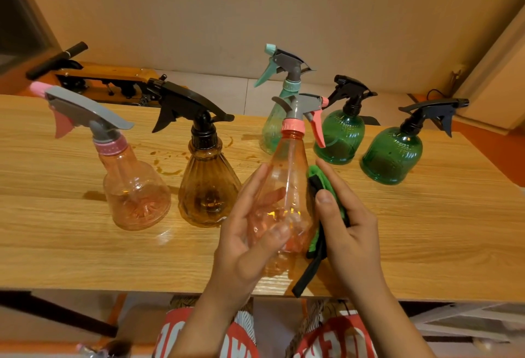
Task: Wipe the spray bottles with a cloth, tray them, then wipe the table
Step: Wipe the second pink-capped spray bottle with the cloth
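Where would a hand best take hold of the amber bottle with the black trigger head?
Probably at the narrow neck of the amber bottle, just under the black collar, coming from the near side: it stands upright, its ribbed body flares wide, and the trigger head overhangs left and right.

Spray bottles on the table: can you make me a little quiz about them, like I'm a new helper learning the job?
1. True or false: the left hand holds the clear orange plastic spray bottle.
2. How many other spray bottles stand on the light wooden table? A three, B five, C seven.
3. Fill in: the fluffy cloth that the right hand presses against the held bottle is ___ with a black edge.

Key: 1 true; 2 B; 3 green.
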{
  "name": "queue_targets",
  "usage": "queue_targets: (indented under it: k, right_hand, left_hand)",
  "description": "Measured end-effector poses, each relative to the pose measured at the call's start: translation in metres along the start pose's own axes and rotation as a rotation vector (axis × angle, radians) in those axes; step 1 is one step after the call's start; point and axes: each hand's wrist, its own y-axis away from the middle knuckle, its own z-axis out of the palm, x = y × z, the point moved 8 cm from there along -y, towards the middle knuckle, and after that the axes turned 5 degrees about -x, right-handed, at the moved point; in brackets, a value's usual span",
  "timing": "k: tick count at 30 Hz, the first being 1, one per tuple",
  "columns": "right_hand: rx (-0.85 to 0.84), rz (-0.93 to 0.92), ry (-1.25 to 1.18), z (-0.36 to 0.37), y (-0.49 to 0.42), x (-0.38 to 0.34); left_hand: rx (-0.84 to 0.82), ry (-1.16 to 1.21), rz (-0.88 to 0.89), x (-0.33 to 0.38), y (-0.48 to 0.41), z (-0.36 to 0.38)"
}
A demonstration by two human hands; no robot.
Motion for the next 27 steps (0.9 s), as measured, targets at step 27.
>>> queue_targets:
  k: [27]
  right_hand:
    - [-0.106, -0.277, 0.305, 0.018, 0.007, -0.030]
  left_hand:
    - [0.032, 0.039, -0.040, -0.002, 0.000, -0.006]
